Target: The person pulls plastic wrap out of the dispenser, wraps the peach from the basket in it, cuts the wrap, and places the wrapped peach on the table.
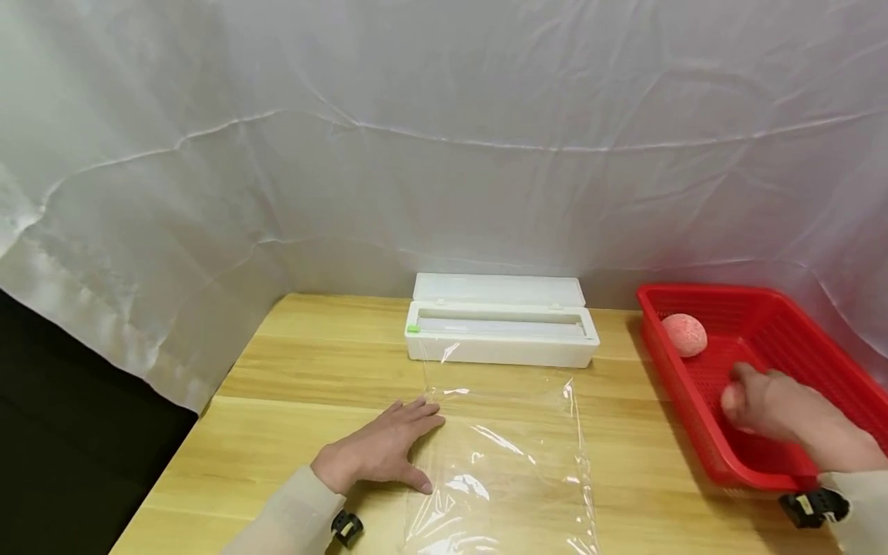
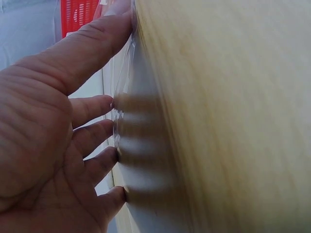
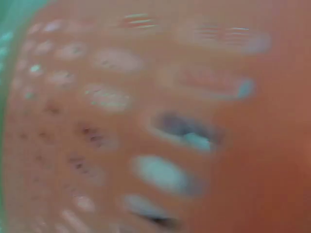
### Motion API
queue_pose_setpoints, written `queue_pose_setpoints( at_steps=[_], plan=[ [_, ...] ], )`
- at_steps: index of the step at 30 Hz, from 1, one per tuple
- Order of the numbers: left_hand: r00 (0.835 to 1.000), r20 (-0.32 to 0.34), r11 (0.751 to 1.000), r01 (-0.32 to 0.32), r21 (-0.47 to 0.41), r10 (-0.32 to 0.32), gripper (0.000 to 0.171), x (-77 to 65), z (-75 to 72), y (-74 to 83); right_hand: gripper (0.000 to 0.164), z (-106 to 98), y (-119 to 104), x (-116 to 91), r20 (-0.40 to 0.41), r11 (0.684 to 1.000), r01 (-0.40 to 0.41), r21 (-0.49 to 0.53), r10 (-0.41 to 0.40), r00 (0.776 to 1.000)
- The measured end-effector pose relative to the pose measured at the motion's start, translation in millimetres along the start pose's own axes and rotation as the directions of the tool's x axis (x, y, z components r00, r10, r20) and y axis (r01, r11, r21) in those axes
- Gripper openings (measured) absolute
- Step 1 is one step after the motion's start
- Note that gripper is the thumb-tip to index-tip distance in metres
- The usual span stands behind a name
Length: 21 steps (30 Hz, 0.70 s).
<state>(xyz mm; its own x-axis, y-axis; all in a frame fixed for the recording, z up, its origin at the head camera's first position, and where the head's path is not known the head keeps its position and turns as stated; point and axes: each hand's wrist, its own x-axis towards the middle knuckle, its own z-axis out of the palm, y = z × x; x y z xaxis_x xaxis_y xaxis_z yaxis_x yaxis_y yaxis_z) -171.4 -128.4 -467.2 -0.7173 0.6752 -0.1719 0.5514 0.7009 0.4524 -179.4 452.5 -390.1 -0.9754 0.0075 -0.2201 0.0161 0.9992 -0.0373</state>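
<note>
A sheet of clear plastic wrap [image 1: 499, 455] stretches over the wooden table from a white wrap dispenser [image 1: 502, 351] with its lid up. My left hand [image 1: 388, 451] is spread along the sheet's left edge. In the left wrist view the fingertips [image 2: 109, 155] touch the film's edge, thumb and fingers apart. Inside the red plastic basket [image 1: 676, 401], my right hand [image 1: 773, 405] grips a pale pink round item [image 1: 731, 401], mostly covered by the fingers. A second pink, mottled round item [image 1: 684, 334] lies by the basket's far left wall.
A small green slider [image 1: 413, 329] sits at the dispenser's left end. Pale cloth [image 1: 444, 193] hangs behind the table [image 1: 305, 354]. In the right wrist view, the basket's slotted wall [image 3: 146, 121] is very close and blurred.
</note>
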Motion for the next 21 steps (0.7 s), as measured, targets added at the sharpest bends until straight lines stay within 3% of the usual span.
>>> queue_pose_setpoints(
  at_steps=[3, 6, 9, 17, 19, 21],
  plan=[
    [1.000, -0.002, 1.000, 0.007, 0.003, -0.007, 0.098, 0.2, -1.3, -0.5, 0.053, -8.2, -4.6, 0.2, -0.180, 0.997, 0.054, 0.054, -0.044, 0.983],
    [1.000, -0.002, 1.000, 0.006, 0.007, -0.006, 0.099, 0.7, -1.2, -1.1, 0.068, -14.3, -14.5, -1.2, -0.318, 0.987, 0.099, 0.130, -0.053, 0.946],
    [1.000, -0.003, 1.000, 0.002, 0.002, -0.002, 0.099, 1.6, -0.7, -1.2, 0.066, -17.5, -26.4, -2.7, -0.414, 0.971, 0.137, 0.197, -0.044, 0.909],
    [1.000, -0.005, 1.000, 0.003, -0.016, -0.003, 0.099, 1.8, 1.7, -0.7, 0.066, -23.5, -61.0, -14.7, -0.529, 0.927, 0.192, 0.323, 0.008, 0.849],
    [1.000, -0.006, 1.000, 0.004, -0.018, -0.004, 0.099, 1.8, 2.1, -0.5, 0.071, -25.0, -70.4, -18.5, -0.530, 0.906, 0.210, 0.369, 0.020, 0.848],
    [1.000, -0.006, 1.000, 0.004, -0.021, -0.004, 0.099, 1.6, 2.4, -0.4, 0.077, -25.4, -79.3, -21.8, -0.508, 0.872, 0.233, 0.431, 0.021, 0.861]
  ],
)
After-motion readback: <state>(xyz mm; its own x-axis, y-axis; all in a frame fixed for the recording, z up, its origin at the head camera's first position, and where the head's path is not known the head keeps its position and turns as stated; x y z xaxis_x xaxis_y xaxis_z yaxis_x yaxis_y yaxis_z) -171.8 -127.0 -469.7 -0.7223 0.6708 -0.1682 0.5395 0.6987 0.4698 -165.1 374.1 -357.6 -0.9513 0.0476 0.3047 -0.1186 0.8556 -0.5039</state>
